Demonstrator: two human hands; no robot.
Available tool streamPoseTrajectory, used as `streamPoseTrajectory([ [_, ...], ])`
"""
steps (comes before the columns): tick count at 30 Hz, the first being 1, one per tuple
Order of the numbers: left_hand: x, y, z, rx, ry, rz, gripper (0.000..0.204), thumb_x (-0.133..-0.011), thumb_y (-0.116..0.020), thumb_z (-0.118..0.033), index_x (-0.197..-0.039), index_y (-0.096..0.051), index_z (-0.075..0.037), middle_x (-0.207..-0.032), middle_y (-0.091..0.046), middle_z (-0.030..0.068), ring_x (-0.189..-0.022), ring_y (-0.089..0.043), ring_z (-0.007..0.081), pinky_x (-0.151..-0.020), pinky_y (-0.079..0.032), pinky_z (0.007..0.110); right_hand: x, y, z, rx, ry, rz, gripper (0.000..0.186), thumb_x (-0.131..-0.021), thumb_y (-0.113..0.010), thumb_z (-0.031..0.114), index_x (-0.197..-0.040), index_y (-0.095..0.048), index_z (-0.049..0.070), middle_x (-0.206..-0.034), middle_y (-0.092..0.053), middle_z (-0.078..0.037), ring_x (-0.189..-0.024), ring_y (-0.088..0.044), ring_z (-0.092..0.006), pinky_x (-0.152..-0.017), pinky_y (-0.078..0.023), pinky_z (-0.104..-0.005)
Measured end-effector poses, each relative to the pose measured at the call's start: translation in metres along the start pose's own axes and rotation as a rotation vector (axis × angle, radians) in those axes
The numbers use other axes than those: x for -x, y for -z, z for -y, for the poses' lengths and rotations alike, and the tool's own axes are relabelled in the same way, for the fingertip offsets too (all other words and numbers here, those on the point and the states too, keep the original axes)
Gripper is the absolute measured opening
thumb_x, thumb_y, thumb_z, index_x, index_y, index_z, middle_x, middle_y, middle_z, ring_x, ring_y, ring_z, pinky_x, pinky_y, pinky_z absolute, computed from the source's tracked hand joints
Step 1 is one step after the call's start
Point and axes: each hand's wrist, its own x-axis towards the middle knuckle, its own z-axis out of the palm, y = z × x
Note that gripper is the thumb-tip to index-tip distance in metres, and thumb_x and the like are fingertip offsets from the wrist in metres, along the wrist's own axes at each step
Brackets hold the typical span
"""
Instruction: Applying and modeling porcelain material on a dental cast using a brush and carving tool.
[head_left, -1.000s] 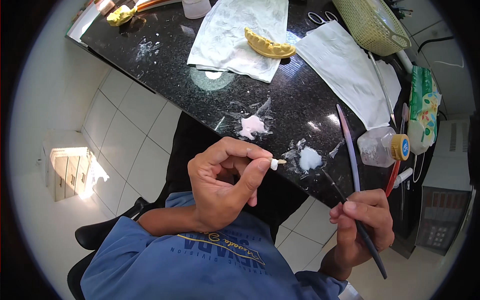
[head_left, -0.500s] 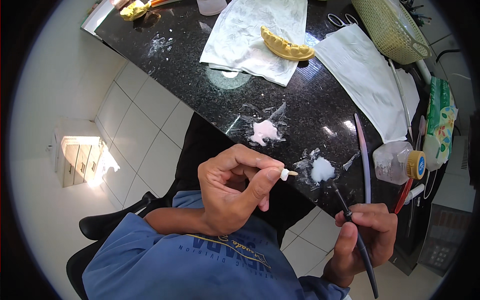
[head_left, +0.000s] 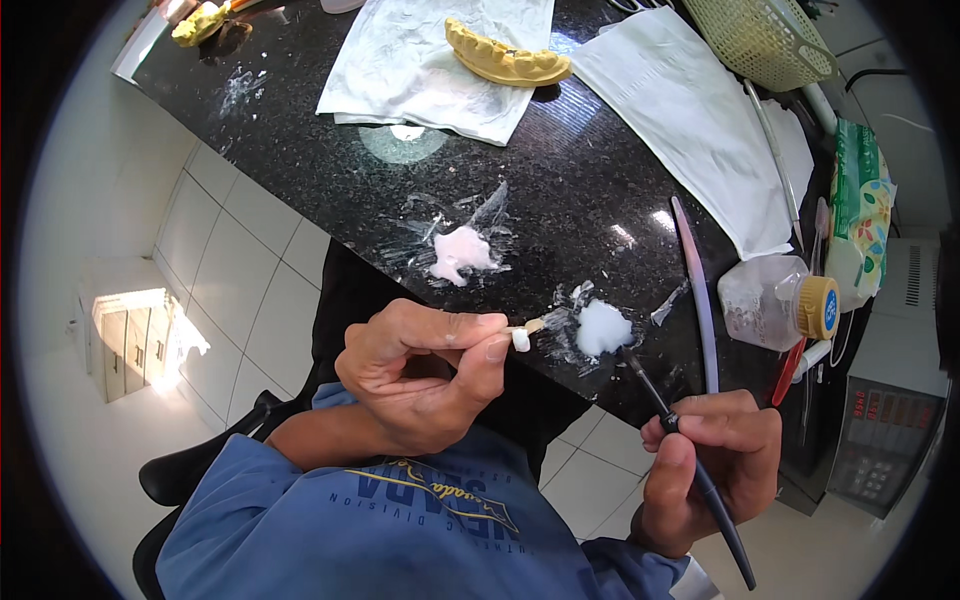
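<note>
My left hand [head_left: 420, 375] pinches a small white tooth-shaped piece [head_left: 520, 341] with a tan stub, between thumb and forefinger, just off the worktop's edge. In my right hand [head_left: 715, 455] is a slim black brush [head_left: 653, 390], gripped by fingers and thumb. Its tip meets the right edge of a white powdery or pasty mound [head_left: 603, 328] on the dark speckled worktop [head_left: 560, 225]. A smeared pale pink mound [head_left: 463, 253] lies to the left, beyond my left hand.
A yellow dental arch model [head_left: 507, 62] rests on a white cloth [head_left: 420, 80]. To the right are a pink-and-lilac stick [head_left: 697, 290], a clear jar [head_left: 762, 300] with a gold lid, a white tissue sheet [head_left: 690, 130], a green packet [head_left: 860, 210] and a perforated basket [head_left: 765, 45].
The whole view has shifted, so the worktop sits further left and up. My left hand has turned the small piece, its white part now facing downward. The brush tip stays at the white mound.
</note>
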Motion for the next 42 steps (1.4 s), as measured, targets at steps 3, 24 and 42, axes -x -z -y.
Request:
streamPoseTrajectory([
  [3,0.002,0.0,0.002,0.007,-0.022,-0.018,0.017,-0.078,-0.07,0.003,-0.092,-0.06,0.003,-0.074,-0.067,0.0108,-0.062,-0.061,0.0044,-0.053,-0.049,0.017,-0.001,0.002,0.001,0.002,-0.033,0.044,0.018,-0.062,-0.066,0.0,-0.077,-0.058,-0.002,-0.062,-0.061,-0.01,-0.053,-0.063,-0.0191,-0.046,-0.047,-0.0235],
  [24,0.007,0.004,0.005,-0.028,-0.008,-0.016,0.019,-0.078,-0.071,-0.002,-0.091,-0.058,0.002,-0.073,-0.067,0.0095,-0.063,-0.065,0.0095,-0.053,-0.051,0.019,-0.001,-0.003,0.02,0.013,-0.259,0.049,0.032,-0.081,-0.07,0.024,-0.083,-0.048,0.0,-0.07,-0.053,-0.012,-0.052,-0.052,-0.0124,-0.045,-0.046,-0.0223],
  [42,-0.002,-0.004,0.006,-0.021,-0.024,-0.044,0.018,-0.072,-0.077,-0.001,-0.085,-0.064,0.001,-0.063,-0.066,0.0083,-0.052,-0.062,0.0073,-0.045,-0.045,0.018,0.005,-0.017,0.014,-0.198,0.136,0.303,0.031,-0.074,-0.066,-0.001,-0.096,-0.046,0.002,-0.079,-0.051,-0.009,-0.058,-0.059,-0.0176,-0.051,-0.05,-0.0257],
])
